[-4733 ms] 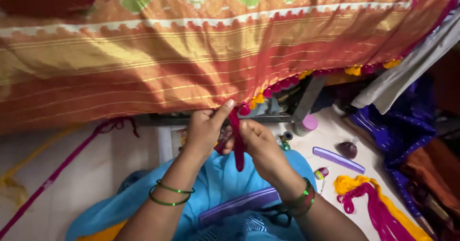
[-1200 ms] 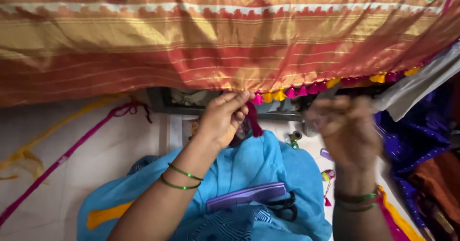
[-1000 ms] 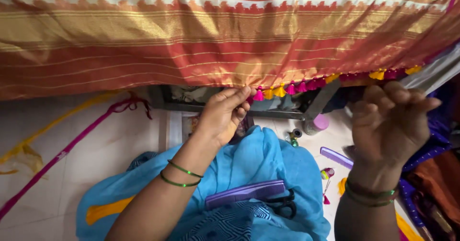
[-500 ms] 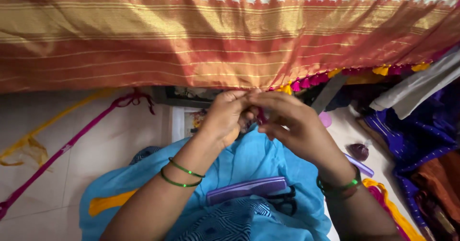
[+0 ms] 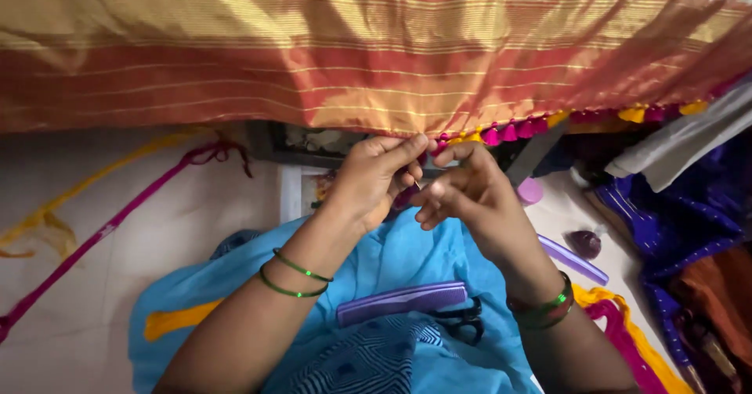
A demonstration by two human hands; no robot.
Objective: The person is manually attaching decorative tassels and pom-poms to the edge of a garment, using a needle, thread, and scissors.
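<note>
Both hands meet at the lower hem of the orange and gold sari that hangs across the top of the view. The left hand is closed in a pinch on the hem edge, thumb and forefinger pressed together where the fringe of pink and yellow tassels begins. The right hand is just beside it, almost touching, its fingertips curled in on a dark pink bit of thread or tassel between the two hands; what exactly it grips is too small to tell.

As for progress, tassels already run along the hem from the hands out to the right, alternating pink and yellow. The stretch of hem to the left of the hands shows no tassels, so by the look of it that part is left to do.

On the lap, over the blue cloth, lie a purple comb and black scissors, below both hands and apart from them. A second purple comb and a bundle of yellow and pink yarn lie on the floor to the right.
</note>
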